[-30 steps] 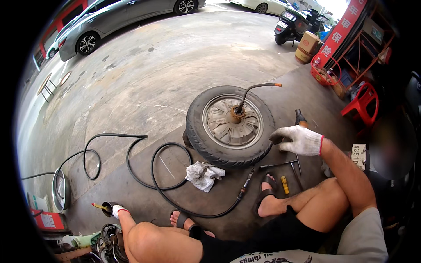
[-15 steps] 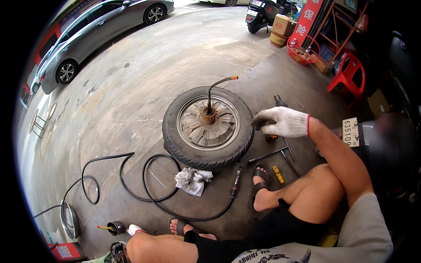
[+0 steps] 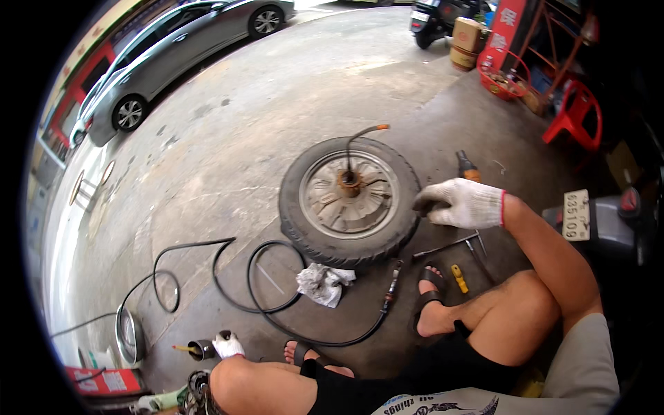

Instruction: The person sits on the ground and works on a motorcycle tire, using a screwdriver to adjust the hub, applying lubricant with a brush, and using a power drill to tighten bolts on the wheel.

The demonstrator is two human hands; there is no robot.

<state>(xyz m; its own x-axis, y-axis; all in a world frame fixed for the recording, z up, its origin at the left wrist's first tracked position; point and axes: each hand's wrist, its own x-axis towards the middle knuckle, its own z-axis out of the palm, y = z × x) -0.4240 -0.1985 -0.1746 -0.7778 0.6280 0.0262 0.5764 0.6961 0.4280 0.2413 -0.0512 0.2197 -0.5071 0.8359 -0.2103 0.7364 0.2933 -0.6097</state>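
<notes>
My right hand [image 3: 460, 203], in a white glove with dark-stained fingers, is at the right edge of a scooter wheel [image 3: 349, 200] lying flat. Its thumb and bent fingers are apart with nothing visible between them; whether they touch the tyre I cannot tell. A bent rod with an orange tip [image 3: 360, 136] rises from the wheel's hub. Behind the hand lies a black and orange tool [image 3: 468, 167], partly hidden. My gloved left hand [image 3: 228, 344] shows beyond my left knee, next to a dark can [image 3: 202, 350] holding a yellow-handled brush [image 3: 182, 348]. Its fingers are too small to read.
A black hose [image 3: 257, 312] loops across the floor to a metal end fitting. Near my right foot lie a T-handle wrench [image 3: 447, 245] and a yellow-handled tool [image 3: 458, 278]. A crumpled rag [image 3: 325, 283] lies before the wheel. A metal basin [image 3: 127, 337] stands left.
The view has shifted, so the whole scene sits farther right. My left hand now shows more fully beside the can. My right hand stays at the wheel's edge.
</notes>
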